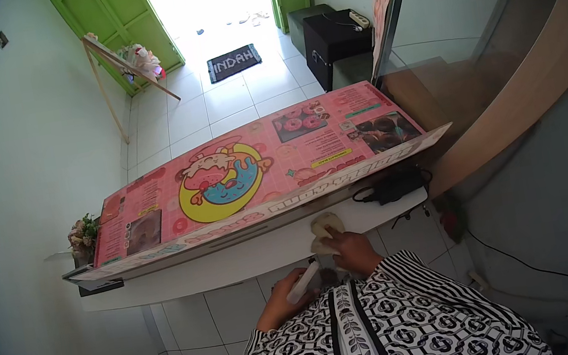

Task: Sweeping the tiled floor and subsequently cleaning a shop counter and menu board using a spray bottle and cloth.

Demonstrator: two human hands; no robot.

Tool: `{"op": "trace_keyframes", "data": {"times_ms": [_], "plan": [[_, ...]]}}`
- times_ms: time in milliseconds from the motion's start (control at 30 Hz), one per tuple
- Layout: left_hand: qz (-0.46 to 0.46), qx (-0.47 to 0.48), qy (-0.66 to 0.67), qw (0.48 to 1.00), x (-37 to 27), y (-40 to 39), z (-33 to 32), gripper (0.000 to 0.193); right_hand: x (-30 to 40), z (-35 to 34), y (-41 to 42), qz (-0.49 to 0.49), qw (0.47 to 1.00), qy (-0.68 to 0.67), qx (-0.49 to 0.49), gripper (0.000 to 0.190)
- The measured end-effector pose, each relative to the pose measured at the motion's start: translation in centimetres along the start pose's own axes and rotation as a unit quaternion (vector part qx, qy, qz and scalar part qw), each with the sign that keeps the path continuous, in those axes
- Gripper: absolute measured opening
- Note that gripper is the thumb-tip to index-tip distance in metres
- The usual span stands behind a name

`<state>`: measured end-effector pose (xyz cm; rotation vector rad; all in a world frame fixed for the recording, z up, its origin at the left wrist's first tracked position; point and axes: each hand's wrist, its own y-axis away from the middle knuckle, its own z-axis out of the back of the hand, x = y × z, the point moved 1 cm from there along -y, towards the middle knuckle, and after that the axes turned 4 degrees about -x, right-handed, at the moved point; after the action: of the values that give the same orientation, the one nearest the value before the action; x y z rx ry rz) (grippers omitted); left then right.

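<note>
My right hand point(354, 251) presses a crumpled pale yellow cloth point(326, 224) onto the white shelf point(220, 268) of a counter, near its front edge. Close to my body, my left hand point(280, 299) is closed around a white object point(303, 281), perhaps a spray bottle; its lower part is hard to make out. Above the shelf slopes the counter's pink printed top point(259, 164), with cartoon doughnuts, food photos and writing. To the right of the cloth lies a black power adapter point(394, 186) with its cable.
Artificial flowers point(83, 237) stand at the counter's left end. A curved glass display case point(441, 46) rises at the right. Loose cables point(532, 266) run along the right wall. Beyond the counter are a doormat point(234, 63), a black box point(337, 38) and a wooden easel point(105, 88).
</note>
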<state>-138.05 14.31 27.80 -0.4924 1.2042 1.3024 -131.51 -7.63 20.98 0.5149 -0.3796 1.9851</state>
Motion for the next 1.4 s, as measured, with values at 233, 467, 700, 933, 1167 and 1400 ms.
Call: {"op": "trace_keyframes", "data": {"times_ms": [233,467,700,933,1167,1400], "plan": [[0.009,-0.023,-0.009,1.000,-0.9,0.5,0.2,0.047,-2.4,2.5,0.2,0.017,0.999,-0.031,0.031,0.050],[0.003,-0.018,-0.011,1.000,-0.8,0.4,0.5,0.047,0.6,-1.0,-1.0,0.064,0.996,-0.018,0.057,0.047],[0.015,-0.025,-0.032,0.999,-1.6,0.1,0.9,0.049,-1.3,2.5,-0.4,0.000,0.999,-0.017,0.044,0.043],[-0.035,-0.032,-0.056,0.997,-0.9,-1.0,1.0,0.050,2.0,-1.1,-1.4,0.076,0.997,-0.017,0.029,0.049],[-0.057,-0.056,-0.034,0.996,-0.5,-0.3,1.2,0.051,-1.1,2.7,0.1,-0.013,1.000,-0.002,0.006,0.044],[-0.107,-0.040,0.006,0.993,-4.3,-0.3,3.1,0.046,1.7,-1.3,-1.5,0.062,0.994,-0.076,0.040,0.055]]}}
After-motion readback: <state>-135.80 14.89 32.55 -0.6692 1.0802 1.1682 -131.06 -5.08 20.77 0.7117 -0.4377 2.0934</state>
